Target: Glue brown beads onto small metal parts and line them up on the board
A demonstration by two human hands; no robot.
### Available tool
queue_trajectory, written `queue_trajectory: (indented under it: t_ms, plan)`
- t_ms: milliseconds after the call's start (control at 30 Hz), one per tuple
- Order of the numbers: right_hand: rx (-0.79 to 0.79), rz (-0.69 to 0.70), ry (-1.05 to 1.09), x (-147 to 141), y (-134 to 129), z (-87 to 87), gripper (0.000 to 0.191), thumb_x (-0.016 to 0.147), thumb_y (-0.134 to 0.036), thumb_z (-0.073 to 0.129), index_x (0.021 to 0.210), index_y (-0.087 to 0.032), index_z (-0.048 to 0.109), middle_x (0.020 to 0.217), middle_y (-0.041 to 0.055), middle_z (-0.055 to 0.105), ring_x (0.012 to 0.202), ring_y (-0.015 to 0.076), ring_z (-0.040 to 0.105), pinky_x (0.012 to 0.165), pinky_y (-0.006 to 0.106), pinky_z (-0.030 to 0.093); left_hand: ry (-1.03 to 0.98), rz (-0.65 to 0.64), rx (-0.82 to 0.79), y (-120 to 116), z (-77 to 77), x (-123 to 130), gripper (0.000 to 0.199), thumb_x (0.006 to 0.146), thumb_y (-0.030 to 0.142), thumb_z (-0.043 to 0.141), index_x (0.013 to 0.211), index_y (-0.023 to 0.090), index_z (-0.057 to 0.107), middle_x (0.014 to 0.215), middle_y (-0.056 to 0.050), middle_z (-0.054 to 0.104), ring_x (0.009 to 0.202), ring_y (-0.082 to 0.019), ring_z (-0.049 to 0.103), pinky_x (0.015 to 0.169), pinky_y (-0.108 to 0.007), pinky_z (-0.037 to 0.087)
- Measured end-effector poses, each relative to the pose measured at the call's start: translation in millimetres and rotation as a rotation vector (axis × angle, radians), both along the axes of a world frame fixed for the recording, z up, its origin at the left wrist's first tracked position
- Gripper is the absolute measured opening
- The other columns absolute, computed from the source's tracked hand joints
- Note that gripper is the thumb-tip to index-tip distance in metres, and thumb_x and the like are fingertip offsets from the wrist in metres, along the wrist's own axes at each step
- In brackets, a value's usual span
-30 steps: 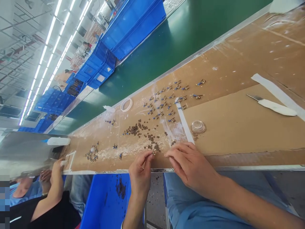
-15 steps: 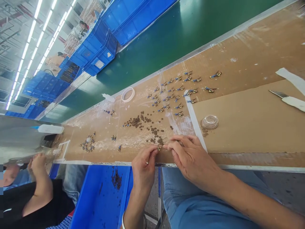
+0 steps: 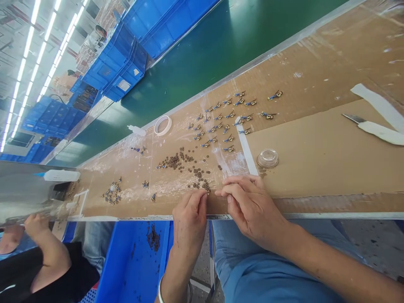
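Note:
My left hand [image 3: 190, 216] is at the table's front edge, thumb and forefinger pinched on a small painted figurine that is mostly hidden; only a yellowish tip shows. Close on its right is my right hand [image 3: 249, 206], fingers curled and forefinger pointing at the left fingertips; whatever it pinches is too small to make out. Just beyond both hands lie loose brown discs [image 3: 197, 173], with a denser pile of discs [image 3: 173, 161] further left. Several blue-and-yellow figurines [image 3: 228, 148] lie in loose rows behind.
A clear round dish [image 3: 267, 158] and a white-handled knife [image 3: 378, 129] lie to the right. Further back are a tape roll [image 3: 163, 125] and a white bottle [image 3: 136, 130]. A blue bin [image 3: 126, 261] sits below the edge. At left, a co-worker's arm [image 3: 52, 252] reaches the table.
The camera view has shifted slightly, so the table things appear further left. My left hand still pinches the figurine, now more covered by the fingers. The co-worker's hand has moved left.

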State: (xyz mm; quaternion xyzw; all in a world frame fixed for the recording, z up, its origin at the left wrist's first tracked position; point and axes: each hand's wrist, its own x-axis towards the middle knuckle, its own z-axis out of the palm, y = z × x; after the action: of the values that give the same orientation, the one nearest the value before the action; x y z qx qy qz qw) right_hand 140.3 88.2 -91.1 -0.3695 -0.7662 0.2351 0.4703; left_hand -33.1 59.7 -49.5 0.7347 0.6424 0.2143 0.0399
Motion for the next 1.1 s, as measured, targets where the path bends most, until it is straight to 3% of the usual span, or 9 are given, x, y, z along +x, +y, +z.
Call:
queue_trajectory:
  t_ms: [333, 867, 1100]
  plan:
    - [-0.039, 0.010, 0.085, 2.6, 2.1, 0.6, 0.019, 0.091, -0.004, 0.042, 0.100, -0.017, 0.053, 0.091, 0.0038, 0.067, 0.101, 0.0203, 0.060, 0.090, 0.038, 0.035, 0.122, 0.007, -0.006, 3.9, 8.5, 5.3, 0.012, 0.089, 0.014, 0.058, 0.086, 0.017, 0.070, 0.079, -0.003, 0.076, 0.070, -0.014, 0.071, 0.065, -0.021, 0.054]
    - [-0.050, 0.004, 0.134, 3.4, 1.7, 0.8, 0.018, 0.091, -0.004, 0.043, 0.099, -0.017, 0.053, 0.091, 0.0044, 0.066, 0.102, 0.0206, 0.059, 0.091, 0.039, 0.035, 0.106, 0.087, -0.043, 5.4, 7.1, 9.0, 0.010, 0.088, 0.018, 0.062, 0.085, 0.017, 0.072, 0.077, -0.002, 0.076, 0.068, -0.014, 0.072, 0.066, -0.021, 0.055]
    - [-0.062, 0.010, 0.139, 4.0, 1.6, -0.7, 0.017, 0.091, -0.005, 0.042, 0.098, -0.016, 0.054, 0.090, 0.0050, 0.066, 0.103, 0.0207, 0.059, 0.090, 0.039, 0.035, 0.127, 0.061, -0.044, 6.2, 7.1, 10.0, 0.010, 0.089, 0.018, 0.062, 0.085, 0.017, 0.072, 0.077, -0.001, 0.076, 0.066, -0.013, 0.071, 0.064, -0.020, 0.054]
